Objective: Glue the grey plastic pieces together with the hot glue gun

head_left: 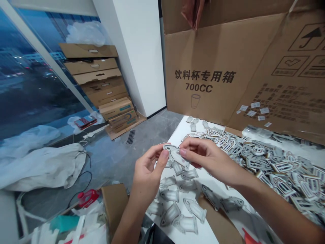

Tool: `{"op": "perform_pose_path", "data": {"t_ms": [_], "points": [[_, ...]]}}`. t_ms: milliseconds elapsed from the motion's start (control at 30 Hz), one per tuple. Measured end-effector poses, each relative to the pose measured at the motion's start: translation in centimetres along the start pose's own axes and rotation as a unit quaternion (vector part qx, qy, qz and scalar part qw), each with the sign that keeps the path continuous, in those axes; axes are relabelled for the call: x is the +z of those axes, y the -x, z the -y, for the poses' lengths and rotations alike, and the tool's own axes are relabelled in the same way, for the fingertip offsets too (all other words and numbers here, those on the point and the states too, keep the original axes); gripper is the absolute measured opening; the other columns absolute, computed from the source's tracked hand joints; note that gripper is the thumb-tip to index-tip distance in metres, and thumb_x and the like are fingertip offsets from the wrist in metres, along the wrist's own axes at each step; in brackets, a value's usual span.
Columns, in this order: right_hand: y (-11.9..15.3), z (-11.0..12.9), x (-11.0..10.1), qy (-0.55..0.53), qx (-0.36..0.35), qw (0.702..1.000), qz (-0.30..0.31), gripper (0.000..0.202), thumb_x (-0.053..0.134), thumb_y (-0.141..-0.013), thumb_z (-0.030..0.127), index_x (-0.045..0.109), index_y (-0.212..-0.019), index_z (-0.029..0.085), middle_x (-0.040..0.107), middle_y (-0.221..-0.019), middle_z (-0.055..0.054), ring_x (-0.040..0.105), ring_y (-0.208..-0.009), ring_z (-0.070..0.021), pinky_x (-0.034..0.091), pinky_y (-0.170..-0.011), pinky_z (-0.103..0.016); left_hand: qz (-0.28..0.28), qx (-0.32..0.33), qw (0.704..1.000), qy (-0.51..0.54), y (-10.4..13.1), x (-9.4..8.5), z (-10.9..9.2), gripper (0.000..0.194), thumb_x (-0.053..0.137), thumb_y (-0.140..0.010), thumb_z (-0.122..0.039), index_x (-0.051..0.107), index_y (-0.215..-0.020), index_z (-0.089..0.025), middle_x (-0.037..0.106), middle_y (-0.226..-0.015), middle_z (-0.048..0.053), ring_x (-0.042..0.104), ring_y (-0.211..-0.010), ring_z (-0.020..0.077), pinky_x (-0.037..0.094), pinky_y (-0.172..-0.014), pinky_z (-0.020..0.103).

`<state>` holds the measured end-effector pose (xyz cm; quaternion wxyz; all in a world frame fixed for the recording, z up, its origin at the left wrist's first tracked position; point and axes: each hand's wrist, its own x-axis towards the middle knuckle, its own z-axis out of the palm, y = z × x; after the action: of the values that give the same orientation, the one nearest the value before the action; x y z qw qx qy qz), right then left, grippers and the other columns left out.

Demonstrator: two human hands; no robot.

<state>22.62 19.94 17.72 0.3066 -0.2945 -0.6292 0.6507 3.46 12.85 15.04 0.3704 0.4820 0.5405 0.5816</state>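
Observation:
A flat grey arched window-shaped piece (174, 154) is held up between my two hands above the white table. My left hand (149, 166) pinches its rounded end between thumb and fingers. At its upper right edge, my right hand (203, 153) closes thumb and fingertips on it. Below lie several similar loose grey arched pieces (186, 223), some overlapping, on the white tabletop (205, 234). A big heap of arched window pieces (276, 169), many white with brown edges, spreads to the right beyond my right forearm.
A large cardboard box (215, 57) with small stickers (251, 113) stands behind the table. Stacked cartons (118, 113) sit by a white pillar (142, 51). At lower left, an open carton (115, 206) stands near a red bottle (88, 198) and scraps.

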Motion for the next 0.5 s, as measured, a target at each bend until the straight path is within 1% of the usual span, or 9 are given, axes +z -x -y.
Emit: {"op": "perform_pose_path", "data": {"t_ms": [67,100,167,200,267,367,400,433,500], "points": [[-0.1,-0.4,0.0,0.002,-0.004,1.0,-0.009,0.034,0.082,-0.093,0.055,0.071,-0.089,0.023,0.056,-0.073,0.003,0.048,-0.065,-0.0134,0.036,-0.059,-0.029,0.03,-0.009,0.999,-0.024,-0.1,-0.4,0.4,0.04,0.074,-0.098,-0.057,0.076,-0.078,-0.022,0.064,-0.071,0.001,0.059,-0.071,0.0178,0.048,-0.068,0.029],[-0.2,-0.5,0.0,0.006,-0.007,1.0,-0.015,0.035,0.081,-0.093,0.057,0.071,-0.089,0.023,0.056,-0.073,0.003,0.048,-0.064,-0.0133,0.037,-0.059,-0.029,0.037,-0.014,0.999,-0.032,-0.1,-0.7,0.6,0.045,0.073,-0.099,-0.058,0.073,-0.073,-0.022,0.058,-0.065,-0.001,0.053,-0.065,0.0162,0.045,-0.064,0.028],[-0.2,-0.9,-0.1,0.014,-0.013,0.999,-0.032,0.039,0.08,-0.094,0.06,0.07,-0.089,0.023,0.055,-0.071,0.004,0.047,-0.062,-0.0125,0.037,-0.057,-0.028,0.029,-0.022,0.999,-0.015,0.0,-1.2,1.0,0.046,0.073,-0.099,-0.059,0.071,-0.072,-0.021,0.049,-0.06,-0.003,0.043,-0.059,0.014,0.038,-0.058,0.026],[-0.2,-1.0,-0.1,0.017,-0.017,0.999,-0.043,0.04,0.08,-0.093,0.061,0.07,-0.089,0.022,0.055,-0.069,0.004,0.047,-0.061,-0.012,0.036,-0.056,-0.028,0.02,-0.021,0.999,0.019,0.1,-1.4,1.1,0.044,0.075,-0.099,-0.057,0.07,-0.073,-0.021,0.046,-0.06,-0.004,0.039,-0.058,0.0133,0.035,-0.057,0.025],[-0.2,-1.3,-0.3,0.023,-0.024,0.997,-0.066,0.04,0.08,-0.094,0.06,0.07,-0.09,0.022,0.055,-0.068,0.005,0.047,-0.059,-0.0113,0.036,-0.055,-0.027,0.003,-0.012,0.99,0.138,0.2,-1.8,1.0,0.041,0.08,-0.097,-0.052,0.066,-0.074,-0.021,0.039,-0.059,-0.006,0.034,-0.058,0.0122,0.036,-0.057,0.023],[-0.1,-1.5,-0.4,0.026,-0.031,0.996,-0.083,0.036,0.078,-0.096,0.056,0.07,-0.091,0.022,0.057,-0.069,0.004,0.049,-0.059,-0.0111,0.037,-0.054,-0.026,-0.038,0.012,0.943,0.331,0.0,-2.3,0.5,0.04,0.083,-0.096,-0.046,0.06,-0.075,-0.021,0.028,-0.06,-0.009,0.026,-0.057,0.0109,0.04,-0.06,0.019],[-0.1,-1.5,-0.4,0.028,-0.032,0.996,-0.084,0.034,0.078,-0.096,0.055,0.07,-0.091,0.022,0.057,-0.069,0.004,0.05,-0.059,-0.0112,0.038,-0.054,-0.026,-0.058,0.019,0.932,0.358,-0.1,-2.4,0.4,0.039,0.083,-0.096,-0.045,0.06,-0.077,-0.02,0.028,-0.061,-0.009,0.026,-0.057,0.0106,0.041,-0.059,0.019],[0.0,-1.5,-0.4,0.03,-0.034,0.995,-0.086,0.033,0.077,-0.097,0.053,0.07,-0.091,0.022,0.058,-0.07,0.004,0.05,-0.06,-0.0115,0.039,-0.055,-0.026,-0.077,0.024,0.929,0.36,-0.2,-2.4,0.3,0.036,0.085,-0.095,-0.045,0.063,-0.081,-0.02,0.033,-0.063,-0.009,0.031,-0.058,0.0103,0.042,-0.06,0.018],[0.1,-1.5,-0.2,0.043,-0.042,0.994,-0.091,0.029,0.077,-0.097,0.051,0.071,-0.091,0.023,0.059,-0.071,0.003,0.051,-0.061,-0.0123,0.04,-0.055,-0.027,-0.102,0.02,0.949,0.298,-0.3,-2.5,0.6,0.029,0.089,-0.091,-0.043,0.07,-0.092,-0.021,0.048,-0.07,-0.006,0.045,-0.065,0.0107,0.046,-0.064,0.019]]}}
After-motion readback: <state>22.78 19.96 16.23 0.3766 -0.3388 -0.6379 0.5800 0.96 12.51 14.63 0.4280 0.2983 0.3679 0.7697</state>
